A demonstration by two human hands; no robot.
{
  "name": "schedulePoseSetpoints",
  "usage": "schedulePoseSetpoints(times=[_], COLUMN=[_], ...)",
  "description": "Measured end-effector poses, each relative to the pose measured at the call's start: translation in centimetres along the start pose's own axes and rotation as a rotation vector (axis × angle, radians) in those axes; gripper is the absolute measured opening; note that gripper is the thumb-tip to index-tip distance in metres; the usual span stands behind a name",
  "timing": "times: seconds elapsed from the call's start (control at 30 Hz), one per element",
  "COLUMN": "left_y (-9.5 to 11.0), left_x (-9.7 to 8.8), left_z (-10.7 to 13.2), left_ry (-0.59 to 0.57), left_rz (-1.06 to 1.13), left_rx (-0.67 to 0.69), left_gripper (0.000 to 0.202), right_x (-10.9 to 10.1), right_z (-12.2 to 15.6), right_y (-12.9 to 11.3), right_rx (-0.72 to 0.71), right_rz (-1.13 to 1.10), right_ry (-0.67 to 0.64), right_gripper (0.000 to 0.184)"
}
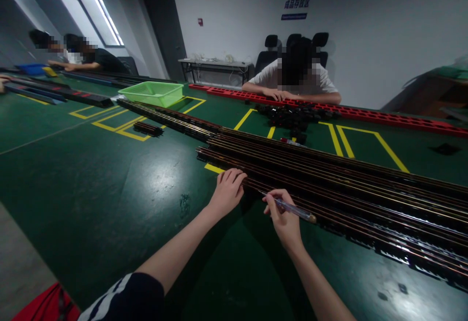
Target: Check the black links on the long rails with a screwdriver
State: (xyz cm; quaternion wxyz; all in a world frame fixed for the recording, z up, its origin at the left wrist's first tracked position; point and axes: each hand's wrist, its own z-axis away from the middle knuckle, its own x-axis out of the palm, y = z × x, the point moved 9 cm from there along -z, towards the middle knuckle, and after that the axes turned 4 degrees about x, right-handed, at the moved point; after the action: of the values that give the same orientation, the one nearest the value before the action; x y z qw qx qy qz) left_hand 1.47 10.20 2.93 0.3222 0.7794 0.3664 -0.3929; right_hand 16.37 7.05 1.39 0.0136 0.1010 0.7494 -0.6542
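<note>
A stack of long dark rails (329, 179) with copper-coloured strips lies across the green table (91, 184). My left hand (227, 192) rests on the near end of the rails, fingers curled together over the edge. My right hand (283, 218) is closed round a clear-handled screwdriver (292, 209), which lies slanted across the nearest rail, its thin tip pointing left toward my left hand.
A person sits opposite at a long red rail (329, 109), beside a pile of small black parts (292, 116). A green basket (155, 93) stands at the back left. Two more people work at the far left. Yellow lines mark the table.
</note>
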Motion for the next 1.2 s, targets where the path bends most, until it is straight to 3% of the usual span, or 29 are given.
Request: schedulePoseSetpoints(times=[0.83,1.2], left_y=[0.31,-0.02], left_x=[-0.05,-0.58], left_z=[0.12,0.16], left_ry=[-0.007,0.036], left_rz=[-0.066,-0.130], left_rx=[0.007,-0.067], left_gripper=[0.033,0.043], right_x=[-0.08,0.00], right_z=[0.33,0.36], right_y=[-0.41,-0.56], right_rx=[0.000,-0.007], right_rz=[-0.039,-0.027], right_ry=[0.046,0.047], right_gripper=[0.021,0.020])
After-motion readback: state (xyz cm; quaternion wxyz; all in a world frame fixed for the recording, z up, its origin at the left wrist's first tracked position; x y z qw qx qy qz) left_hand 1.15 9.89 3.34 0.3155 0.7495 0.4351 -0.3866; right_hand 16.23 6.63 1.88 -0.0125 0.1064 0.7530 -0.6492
